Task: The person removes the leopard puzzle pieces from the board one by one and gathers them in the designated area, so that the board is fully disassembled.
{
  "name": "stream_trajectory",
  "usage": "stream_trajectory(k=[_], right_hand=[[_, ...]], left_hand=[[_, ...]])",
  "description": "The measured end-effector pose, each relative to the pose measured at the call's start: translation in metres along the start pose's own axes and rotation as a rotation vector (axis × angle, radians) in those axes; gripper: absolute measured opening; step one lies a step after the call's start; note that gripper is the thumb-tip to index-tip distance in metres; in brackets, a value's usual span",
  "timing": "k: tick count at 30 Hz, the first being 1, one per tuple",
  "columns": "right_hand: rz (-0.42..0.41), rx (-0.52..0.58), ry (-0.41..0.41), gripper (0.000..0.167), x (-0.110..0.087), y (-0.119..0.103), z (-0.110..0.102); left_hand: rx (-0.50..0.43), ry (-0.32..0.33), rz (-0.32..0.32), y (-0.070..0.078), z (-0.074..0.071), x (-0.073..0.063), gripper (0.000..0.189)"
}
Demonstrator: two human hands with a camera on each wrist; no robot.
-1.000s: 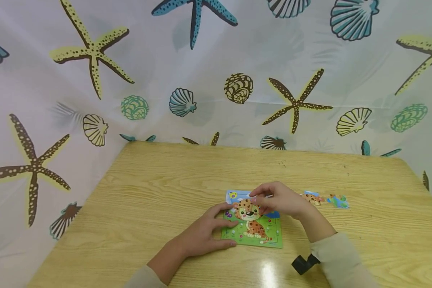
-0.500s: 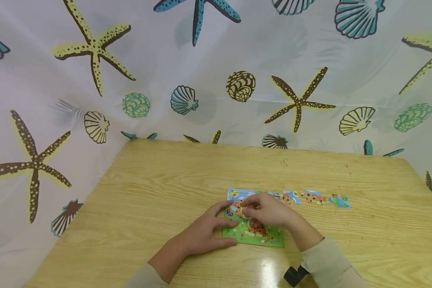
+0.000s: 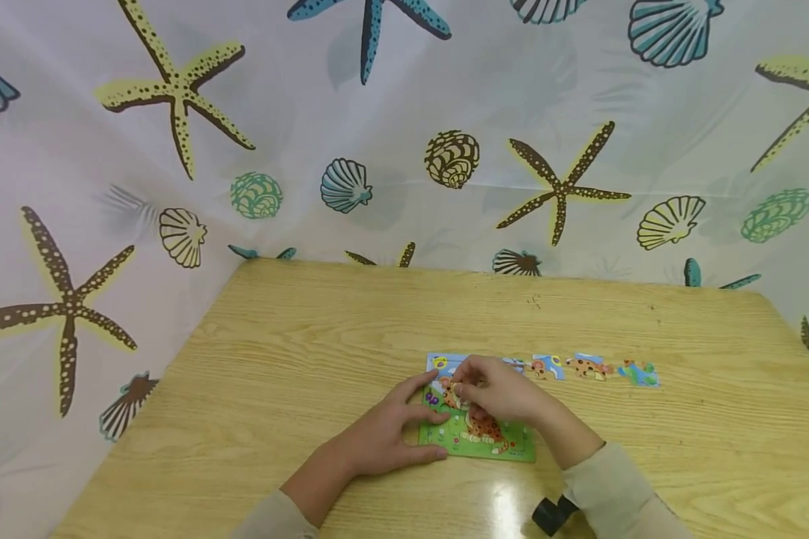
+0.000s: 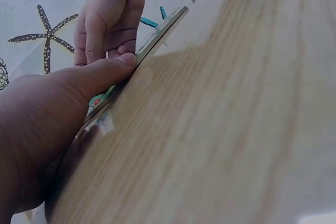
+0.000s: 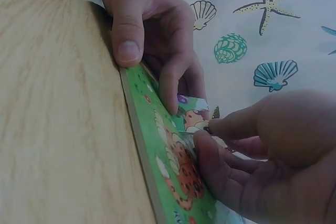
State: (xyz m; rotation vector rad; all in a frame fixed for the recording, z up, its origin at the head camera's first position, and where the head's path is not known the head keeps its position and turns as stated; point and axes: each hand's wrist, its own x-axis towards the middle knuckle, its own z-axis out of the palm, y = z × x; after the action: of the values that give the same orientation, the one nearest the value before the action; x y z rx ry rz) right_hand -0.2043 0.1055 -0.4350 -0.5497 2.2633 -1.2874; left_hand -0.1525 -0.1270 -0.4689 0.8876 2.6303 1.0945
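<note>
On a yellowish wooden table (image 3: pixel 310 322), three loose printed puzzle pieces (image 3: pixel 588 367) are seen in a row, right of a flat green-and-blue leopard puzzle board (image 3: pixel 472 448). The leopard's face is mostly hidden by the right hand (image 3: pixel 495 389), by whose thumb and finger a thin printed piece (image 5: pixel 193 119) is pinched, tilted over the board. The board's left side is touched by the left hand (image 3: pixel 391 434), its fingers widely spread. Compared with one second before, the right hand is shifted leftward, and more loose pieces are uncovered.
</note>
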Motion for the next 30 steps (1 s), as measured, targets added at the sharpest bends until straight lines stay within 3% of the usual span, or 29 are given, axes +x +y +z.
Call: stream_trajectory(k=[7, 13, 21, 30], right_hand=[[0.017, 0.104, 0.006, 0.014, 0.005, 0.000, 0.002], [0.044, 0.191, -0.015, 0.021, 0.002, 0.000, -0.005], [0.027, 0.205, -0.022, 0.024, -0.005, 0.008, -0.020], [0.008, 0.225, 0.031, 0.030, -0.019, 0.019, -0.033]], left_hand=[[0.028, 0.017, 0.001, 0.000, -0.003, -0.002, 0.044], [0.014, -0.011, -0.015, 0.001, -0.004, -0.001, 0.042], [0.008, -0.005, -0.013, -0.004, -0.002, -0.001, 0.046], [0.002, 0.001, -0.001, -0.003, -0.002, -0.001, 0.046]])
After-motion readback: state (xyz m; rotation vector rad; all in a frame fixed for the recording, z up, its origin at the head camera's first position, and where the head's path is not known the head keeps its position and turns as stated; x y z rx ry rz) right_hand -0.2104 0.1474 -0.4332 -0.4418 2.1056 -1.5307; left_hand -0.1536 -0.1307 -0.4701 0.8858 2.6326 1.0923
